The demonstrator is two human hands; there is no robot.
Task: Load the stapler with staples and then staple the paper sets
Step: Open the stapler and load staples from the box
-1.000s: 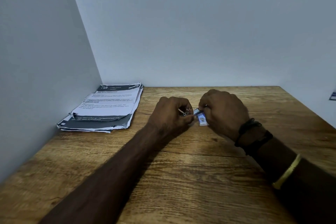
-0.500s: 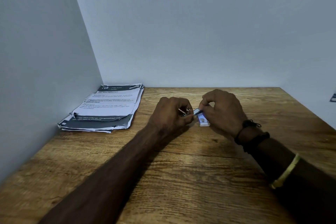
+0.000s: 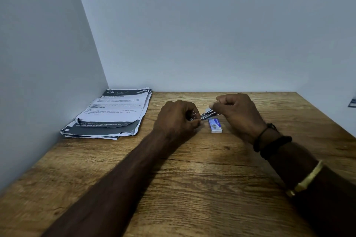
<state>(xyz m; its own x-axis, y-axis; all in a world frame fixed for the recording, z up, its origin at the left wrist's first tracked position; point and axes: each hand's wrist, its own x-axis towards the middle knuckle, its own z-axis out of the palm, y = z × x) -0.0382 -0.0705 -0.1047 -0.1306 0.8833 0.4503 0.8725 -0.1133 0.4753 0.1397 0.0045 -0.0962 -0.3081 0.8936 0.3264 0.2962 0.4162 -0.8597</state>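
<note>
A small metal stapler [image 3: 207,115] is held just above the wooden table [image 3: 173,188] between both hands, mostly hidden by fingers. My left hand [image 3: 178,119] grips its left end. My right hand [image 3: 238,114] pinches its right end from above; whether it holds staples I cannot tell. A small blue-and-white staple box [image 3: 215,125] lies on the table right under the stapler. A stack of printed paper sets [image 3: 111,115] lies at the back left, apart from both hands.
A grey wall [image 3: 48,63] runs along the table's left side and another stands behind it. The table's right edge [image 3: 327,117] slants away at the right. A dark object [image 3: 352,102] peeks in at the far right.
My right hand has lifted and shifted slightly right, uncovering more of the staple box. The left hand has stayed in place on the stapler.
</note>
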